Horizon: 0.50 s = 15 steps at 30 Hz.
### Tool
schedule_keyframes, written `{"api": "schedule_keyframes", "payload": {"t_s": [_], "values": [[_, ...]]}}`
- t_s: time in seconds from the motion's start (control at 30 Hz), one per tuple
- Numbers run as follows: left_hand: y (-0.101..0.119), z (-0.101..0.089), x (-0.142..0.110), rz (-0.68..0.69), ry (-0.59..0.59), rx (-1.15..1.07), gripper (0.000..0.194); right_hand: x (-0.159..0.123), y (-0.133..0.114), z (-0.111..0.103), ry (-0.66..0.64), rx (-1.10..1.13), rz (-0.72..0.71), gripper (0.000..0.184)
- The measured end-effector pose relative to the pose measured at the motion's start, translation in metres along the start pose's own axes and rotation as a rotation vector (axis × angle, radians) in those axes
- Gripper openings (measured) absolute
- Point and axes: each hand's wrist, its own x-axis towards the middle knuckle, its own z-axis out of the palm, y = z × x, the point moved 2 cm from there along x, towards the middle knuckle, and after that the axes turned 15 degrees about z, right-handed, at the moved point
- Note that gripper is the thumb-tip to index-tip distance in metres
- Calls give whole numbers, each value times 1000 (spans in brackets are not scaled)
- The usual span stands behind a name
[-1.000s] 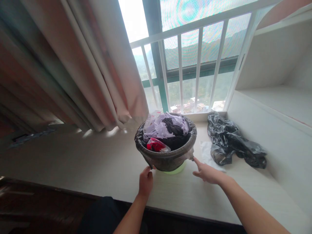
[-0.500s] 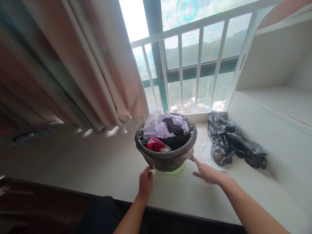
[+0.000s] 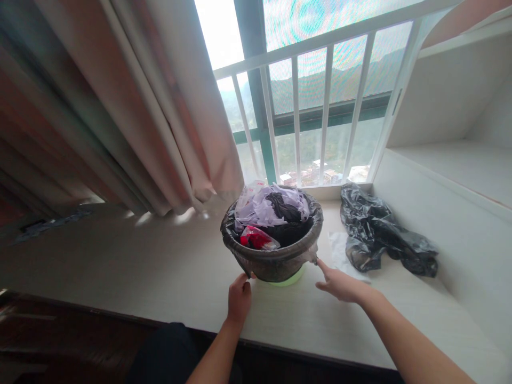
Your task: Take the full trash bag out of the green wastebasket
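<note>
A round trash can (image 3: pixel 288 281) with a light green base stands on the pale ledge, lined with a black trash bag (image 3: pixel 276 264) folded over its rim. Inside lie crumpled whitish-lilac paper scraps (image 3: pixel 260 208), black plastic and a red wrapper (image 3: pixel 256 238). My left hand (image 3: pixel 240 298) is closed, pinching the bag's hanging edge at the lower left of the can. On the right side, my right hand (image 3: pixel 340 282) has its index finger stretched to the bag's edge, the thumb apart below it. Its other fingers are partly hidden.
A loose black plastic bag (image 3: pixel 380 229) lies crumpled on the ledge (image 3: pixel 132 266) at right, partly over a white sheet (image 3: pixel 340 250). Behind are a window with white railings (image 3: pixel 296 117) and a long curtain (image 3: pixel 160 106). A white panel (image 3: pixel 452 197) borders the right.
</note>
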Motion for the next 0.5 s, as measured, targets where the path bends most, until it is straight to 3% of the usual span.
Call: {"api": "schedule_keyframes", "payload": {"t_s": [0.5], "values": [[3, 0, 0, -1, -12, 20, 34, 9, 4, 5, 21, -25, -43, 91]]}}
